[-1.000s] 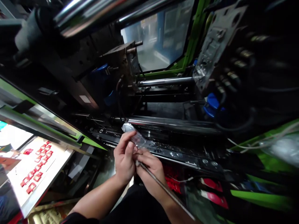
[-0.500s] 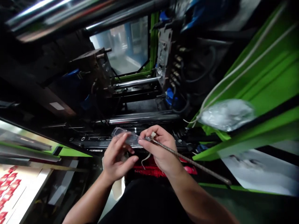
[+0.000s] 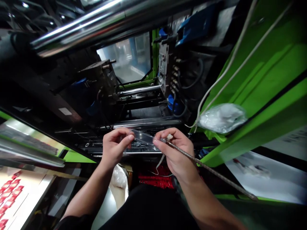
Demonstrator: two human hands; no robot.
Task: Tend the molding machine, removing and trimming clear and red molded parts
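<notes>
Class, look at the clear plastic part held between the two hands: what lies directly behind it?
Behind the clear plastic part run a dark machine rail and a shiny steel bar. The left hand and right hand cover its ends.

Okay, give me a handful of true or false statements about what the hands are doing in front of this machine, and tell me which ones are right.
1. Both hands hold one clear plastic piece between them. True: the left hand pinches one end, the right hand the other.
2. A long metal rod runs out past the right wrist. True.
3. The clear bag hanging on the green panel is in the left hand. False: no hand touches it.
4. The small red parts lie at the lower right. False: they lie at the lower left.
5. The white cords run across the green panel. True.
</notes>
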